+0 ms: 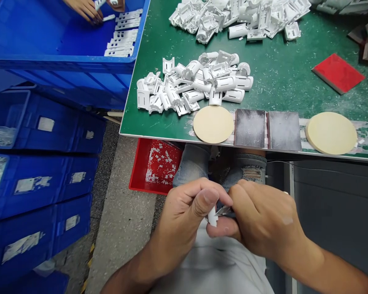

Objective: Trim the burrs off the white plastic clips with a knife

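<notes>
Over my lap, my left hand (187, 220) pinches a small white plastic part (212, 216) between thumb and fingers. My right hand (263, 216) is closed around a thin metal blade (223, 210), whose handle is hidden in the fingers. The blade touches or nearly touches the white part, and the two hands meet there. On the green table in front lies a pile of white plastic parts (193, 83), some curved with slots.
A larger heap of white parts (242, 16) lies farther back. Round cream pads (213, 124) and dark square blocks (250, 127) line the table edge. Below is a red bin (138, 175) with scraps. Another person's hands (87, 9) work over a blue crate (61, 59); blue boxes (37, 212) stand left.
</notes>
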Demonstrator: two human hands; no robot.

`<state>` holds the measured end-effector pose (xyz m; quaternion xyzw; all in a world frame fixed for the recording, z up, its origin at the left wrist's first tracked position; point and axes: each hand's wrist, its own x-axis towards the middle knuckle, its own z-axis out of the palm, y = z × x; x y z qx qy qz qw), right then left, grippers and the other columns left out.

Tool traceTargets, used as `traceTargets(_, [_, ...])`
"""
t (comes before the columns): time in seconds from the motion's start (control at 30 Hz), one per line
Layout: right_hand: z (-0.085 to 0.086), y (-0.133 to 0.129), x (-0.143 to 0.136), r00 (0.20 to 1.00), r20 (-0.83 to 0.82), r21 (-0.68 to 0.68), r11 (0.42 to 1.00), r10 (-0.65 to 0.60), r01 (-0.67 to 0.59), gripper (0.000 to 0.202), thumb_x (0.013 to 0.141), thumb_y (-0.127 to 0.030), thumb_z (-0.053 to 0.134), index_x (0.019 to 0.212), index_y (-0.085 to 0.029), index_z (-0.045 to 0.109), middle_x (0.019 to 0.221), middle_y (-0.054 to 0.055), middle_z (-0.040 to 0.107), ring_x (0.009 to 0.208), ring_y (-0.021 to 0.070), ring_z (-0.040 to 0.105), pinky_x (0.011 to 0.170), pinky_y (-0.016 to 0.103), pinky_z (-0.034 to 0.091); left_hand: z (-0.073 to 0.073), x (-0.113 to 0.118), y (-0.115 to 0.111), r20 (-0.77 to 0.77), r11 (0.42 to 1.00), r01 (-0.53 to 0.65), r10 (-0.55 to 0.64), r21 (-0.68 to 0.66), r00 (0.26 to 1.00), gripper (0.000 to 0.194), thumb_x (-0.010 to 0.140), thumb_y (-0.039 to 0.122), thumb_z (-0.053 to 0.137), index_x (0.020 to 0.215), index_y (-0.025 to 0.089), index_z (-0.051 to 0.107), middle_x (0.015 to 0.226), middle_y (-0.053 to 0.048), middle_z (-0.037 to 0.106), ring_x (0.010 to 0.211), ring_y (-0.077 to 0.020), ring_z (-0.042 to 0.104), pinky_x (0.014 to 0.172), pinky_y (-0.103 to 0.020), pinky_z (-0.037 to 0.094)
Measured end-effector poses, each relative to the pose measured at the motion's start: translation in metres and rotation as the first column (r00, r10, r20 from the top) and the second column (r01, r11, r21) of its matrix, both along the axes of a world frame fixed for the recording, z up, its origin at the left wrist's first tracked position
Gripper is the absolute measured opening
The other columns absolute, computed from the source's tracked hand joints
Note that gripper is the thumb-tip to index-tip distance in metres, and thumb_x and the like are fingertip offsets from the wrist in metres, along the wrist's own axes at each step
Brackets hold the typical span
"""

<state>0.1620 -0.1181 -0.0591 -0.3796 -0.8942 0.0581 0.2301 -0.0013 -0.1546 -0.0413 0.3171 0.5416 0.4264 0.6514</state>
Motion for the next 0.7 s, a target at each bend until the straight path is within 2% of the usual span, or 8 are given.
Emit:
traceTargets(0.5, [-0.001, -0.002, 0.002, 1.0, -0.024, 0.073, 0.997, 0.011, -0.009, 0.059, 0.103, -0.054, 0.033, 0.056, -0.021, 0.044, 0.05, -0.002, 0.036, 0.05, 0.0144, 0.028, 0.052, 0.035, 0.019, -0.005, 0.004, -0.001, -0.002, 0.999, -0.033, 0.033, -0.009, 0.999, 0.034, 0.097, 0.045, 0.057, 0.079, 0.021, 0.074, 0.072, 0.0, 0.063, 0.065, -0.0115, 0.054, 0.061, -0.022, 0.042])
traceTargets(0.63, [-0.011, -0.007, 0.002, 0.988, -0.139, 0.015, 0.998, 0.064, -0.063, 0.058, 0.104, -0.052, 0.033, 0.057, -0.021, 0.047, 0.051, -0.002, 0.04, 0.05, 0.0146, 0.032, 0.053, 0.036, 0.02, -0.009, 0.003, -0.006, 0.043, 0.999, -0.039, 0.04, -0.025, 0.998, 0.035, 0.096, 0.047, 0.058, 0.08, 0.02, 0.073, 0.069, 0.0, 0.06, 0.061, -0.012, 0.051, 0.057, -0.023, 0.039])
traceTargets(0.7, [-0.015, -0.01, 0.003, 0.963, -0.255, -0.072, 0.991, 0.089, -0.11, 0.057, 0.105, -0.05, 0.03, 0.059, -0.022, 0.045, 0.051, -0.003, 0.04, 0.049, 0.0135, 0.033, 0.052, 0.035, 0.021, -0.004, -0.003, 0.002, -0.005, 0.996, -0.085, 0.085, 0.032, 0.996, 0.033, 0.095, 0.047, 0.059, 0.081, 0.02, 0.072, 0.068, 0.0, 0.058, 0.06, -0.0124, 0.049, 0.055, -0.024, 0.037])
